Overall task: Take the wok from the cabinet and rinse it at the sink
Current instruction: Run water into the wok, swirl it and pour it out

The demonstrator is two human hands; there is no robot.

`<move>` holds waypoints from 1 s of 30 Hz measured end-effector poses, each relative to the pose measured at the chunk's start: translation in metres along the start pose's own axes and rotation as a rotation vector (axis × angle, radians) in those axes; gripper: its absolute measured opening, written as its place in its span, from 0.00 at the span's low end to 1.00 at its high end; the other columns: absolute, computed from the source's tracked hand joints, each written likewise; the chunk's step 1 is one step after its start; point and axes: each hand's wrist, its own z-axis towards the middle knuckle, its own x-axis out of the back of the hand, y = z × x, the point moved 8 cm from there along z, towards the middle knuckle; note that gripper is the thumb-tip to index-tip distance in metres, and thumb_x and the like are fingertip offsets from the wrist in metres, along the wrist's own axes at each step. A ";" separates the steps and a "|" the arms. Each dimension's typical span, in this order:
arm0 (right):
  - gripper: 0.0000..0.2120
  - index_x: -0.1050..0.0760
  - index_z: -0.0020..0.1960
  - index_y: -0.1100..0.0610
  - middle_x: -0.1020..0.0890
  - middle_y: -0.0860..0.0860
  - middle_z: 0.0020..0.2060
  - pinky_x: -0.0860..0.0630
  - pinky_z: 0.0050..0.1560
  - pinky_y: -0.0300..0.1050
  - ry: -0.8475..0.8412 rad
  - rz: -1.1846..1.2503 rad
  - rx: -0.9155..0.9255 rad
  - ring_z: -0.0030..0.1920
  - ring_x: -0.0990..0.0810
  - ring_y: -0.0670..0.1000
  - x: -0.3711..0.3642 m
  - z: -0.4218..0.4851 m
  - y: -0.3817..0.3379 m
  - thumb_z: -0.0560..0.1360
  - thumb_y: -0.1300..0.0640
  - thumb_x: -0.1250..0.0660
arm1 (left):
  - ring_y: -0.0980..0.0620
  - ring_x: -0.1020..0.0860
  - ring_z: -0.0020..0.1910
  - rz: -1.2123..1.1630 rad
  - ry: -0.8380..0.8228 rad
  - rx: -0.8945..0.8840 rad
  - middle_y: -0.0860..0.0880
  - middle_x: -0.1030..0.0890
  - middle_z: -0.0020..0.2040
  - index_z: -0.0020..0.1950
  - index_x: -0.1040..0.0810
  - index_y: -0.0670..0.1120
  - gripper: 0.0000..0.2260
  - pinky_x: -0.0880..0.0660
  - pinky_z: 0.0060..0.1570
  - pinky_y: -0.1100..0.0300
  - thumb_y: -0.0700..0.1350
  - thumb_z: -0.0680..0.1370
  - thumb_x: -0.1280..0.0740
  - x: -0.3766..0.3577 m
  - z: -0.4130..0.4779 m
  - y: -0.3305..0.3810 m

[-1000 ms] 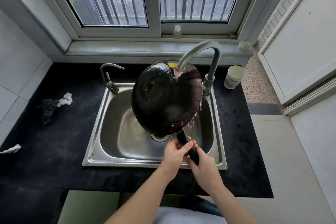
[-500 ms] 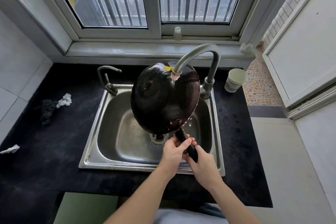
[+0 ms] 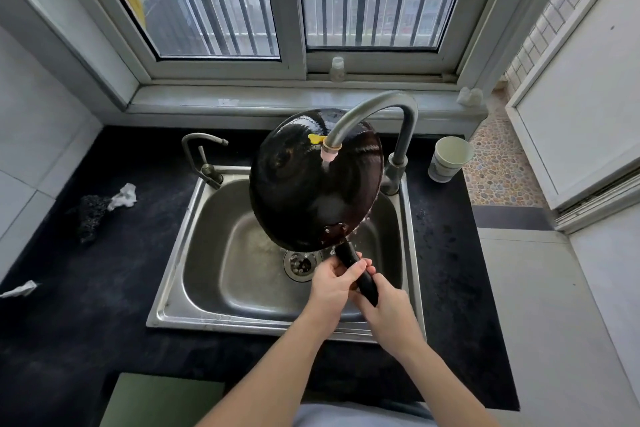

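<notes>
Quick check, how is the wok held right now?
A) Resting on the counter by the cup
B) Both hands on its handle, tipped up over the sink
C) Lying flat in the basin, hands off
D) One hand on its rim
B: the left hand and right hand both grip the handle, with the wok tipped up over the sink under the faucet.

Single head-worn wide-angle view, facing forward and down, close above the sink (image 3: 221, 263); window (image 3: 221, 0) fills the top; edges apparently bowed by the lens.
</notes>
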 end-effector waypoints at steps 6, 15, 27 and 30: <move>0.11 0.23 0.61 0.54 0.15 0.42 0.44 0.16 0.46 0.43 0.021 -0.001 -0.006 0.42 0.16 0.43 0.013 -0.001 0.003 0.78 0.56 0.31 | 0.45 0.16 0.55 0.007 -0.019 0.008 0.44 0.14 0.50 0.58 0.21 0.41 0.09 0.25 0.64 0.44 0.38 0.77 0.31 -0.011 0.003 -0.003; 0.09 0.22 0.57 0.52 0.15 0.44 0.39 0.19 0.39 0.39 0.043 -0.020 -0.025 0.38 0.17 0.42 0.018 -0.008 0.008 0.78 0.55 0.30 | 0.48 0.16 0.53 0.023 -0.054 0.028 0.45 0.13 0.50 0.57 0.21 0.43 0.09 0.24 0.63 0.45 0.38 0.77 0.30 -0.017 -0.001 -0.009; 0.13 0.23 0.61 0.52 0.15 0.42 0.43 0.17 0.44 0.44 -0.021 -0.076 0.026 0.41 0.16 0.43 -0.015 -0.010 -0.012 0.77 0.51 0.30 | 0.43 0.16 0.54 -0.031 0.008 0.036 0.42 0.14 0.50 0.55 0.21 0.40 0.07 0.24 0.62 0.43 0.36 0.77 0.31 0.023 -0.010 -0.006; 0.13 0.23 0.60 0.51 0.15 0.42 0.43 0.17 0.45 0.45 -0.024 -0.099 0.043 0.42 0.16 0.43 -0.022 -0.012 -0.016 0.77 0.50 0.30 | 0.43 0.17 0.55 -0.036 0.018 0.045 0.42 0.14 0.50 0.55 0.21 0.40 0.07 0.24 0.63 0.42 0.36 0.77 0.31 0.034 -0.014 -0.008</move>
